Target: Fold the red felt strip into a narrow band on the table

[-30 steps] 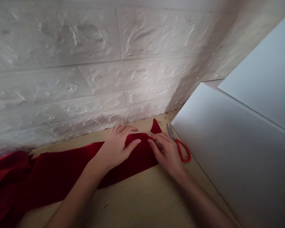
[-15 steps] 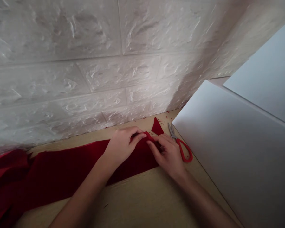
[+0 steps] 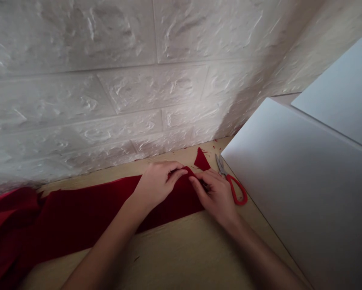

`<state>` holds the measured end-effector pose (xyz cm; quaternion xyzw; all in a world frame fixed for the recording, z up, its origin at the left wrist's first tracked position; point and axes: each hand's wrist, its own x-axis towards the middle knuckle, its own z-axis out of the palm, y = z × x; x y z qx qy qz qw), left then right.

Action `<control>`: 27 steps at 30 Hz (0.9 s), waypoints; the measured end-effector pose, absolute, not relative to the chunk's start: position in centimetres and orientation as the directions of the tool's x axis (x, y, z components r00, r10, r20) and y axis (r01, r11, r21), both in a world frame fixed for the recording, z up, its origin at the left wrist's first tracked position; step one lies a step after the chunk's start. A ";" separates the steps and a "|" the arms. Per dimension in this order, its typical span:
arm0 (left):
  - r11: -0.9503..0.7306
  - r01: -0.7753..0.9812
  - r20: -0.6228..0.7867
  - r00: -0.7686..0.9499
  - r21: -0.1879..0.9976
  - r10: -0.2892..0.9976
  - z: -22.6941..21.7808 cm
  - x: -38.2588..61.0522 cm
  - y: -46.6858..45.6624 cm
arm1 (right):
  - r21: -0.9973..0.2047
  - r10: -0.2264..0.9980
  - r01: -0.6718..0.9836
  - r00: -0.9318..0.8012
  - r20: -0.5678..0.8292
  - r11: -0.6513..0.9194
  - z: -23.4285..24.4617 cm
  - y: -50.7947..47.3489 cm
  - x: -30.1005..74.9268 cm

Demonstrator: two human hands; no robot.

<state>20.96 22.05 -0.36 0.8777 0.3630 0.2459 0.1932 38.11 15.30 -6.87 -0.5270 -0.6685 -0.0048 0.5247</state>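
A long strip of dark red fabric [image 3: 93,213] lies across the wooden surface, bunched up at the far left. My left hand [image 3: 158,183] pinches its upper edge between thumb and fingers, lifting a small fold. Close beside it, my right hand [image 3: 215,193] grips the same edge near the strip's right end. The two thumbs almost meet at the fold; some fingertips are hidden behind the cloth. Just past my right hand rest scissors [image 3: 237,191] with red handles, their blades pointing to the wall. A small pointed red fabric scrap [image 3: 201,160] lies above my right hand.
A white brick-patterned wall [image 3: 123,88] rises directly behind the cloth. White panels [image 3: 307,173] stand to the right, close to the scissors. Red threads and tiny scraps are strewn on the pale wooden surface [image 3: 168,257] near the wall.
The view has shifted slightly, so the scene sits a little further right. Both hands keep their hold on the fabric edge, with hardly any movement.
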 end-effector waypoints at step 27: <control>-0.543 0.626 0.485 0.284 0.559 0.827 1.1 18.4 23.4 | -0.479 0.656 0.733 0.058 0.752 0.484 -7.0 14.8 38.5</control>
